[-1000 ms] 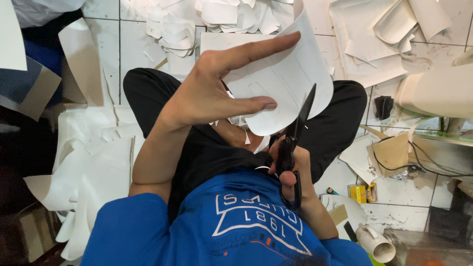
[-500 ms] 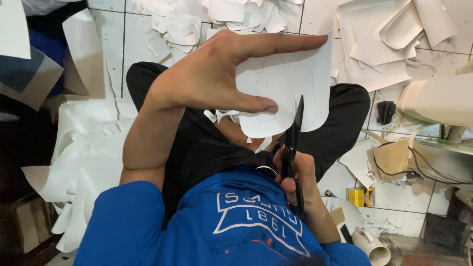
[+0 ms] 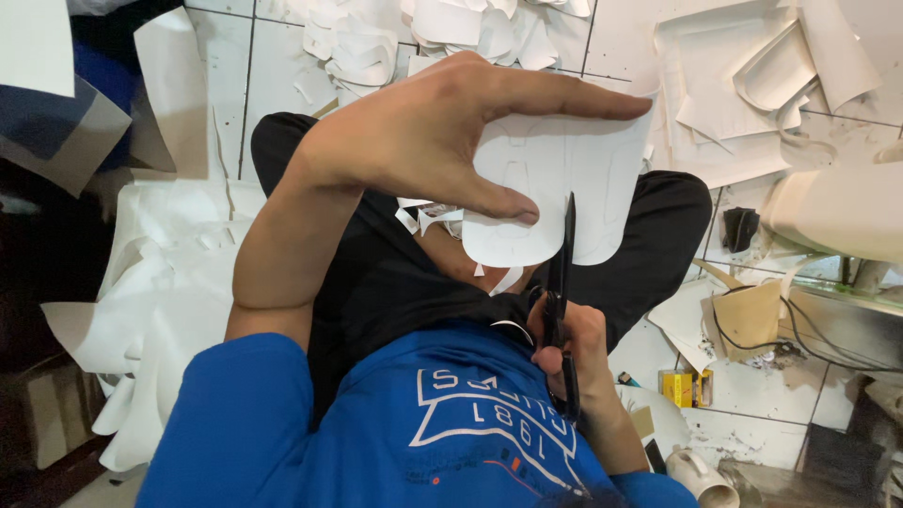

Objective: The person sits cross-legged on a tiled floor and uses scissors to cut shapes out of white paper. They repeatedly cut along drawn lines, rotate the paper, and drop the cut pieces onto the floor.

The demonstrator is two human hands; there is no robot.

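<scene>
My left hand point(image 3: 423, 141) holds up a white paper cut-out point(image 3: 583, 169) with rounded lower corners, thumb under one edge and index finger stretched along the top. My right hand point(image 3: 576, 356) grips black scissors point(image 3: 562, 273) just above my lap. The blades point up and stand almost closed in the paper's lower edge. Small white trimmings point(image 3: 428, 214) hang below my left thumb, over my black trousers point(image 3: 395, 282).
White paper offcuts point(image 3: 451, 28) litter the tiled floor at the top and top right. A pile of white sheets point(image 3: 160, 282) lies at the left. A brown card piece with a black cord point(image 3: 748, 315), a small yellow box point(image 3: 685, 387) and a white roll point(image 3: 701, 475) lie at the right.
The scissor blades have gone from spread to nearly closed in the paper. My left hand has turned the cut-out and brought it nearer to the camera.
</scene>
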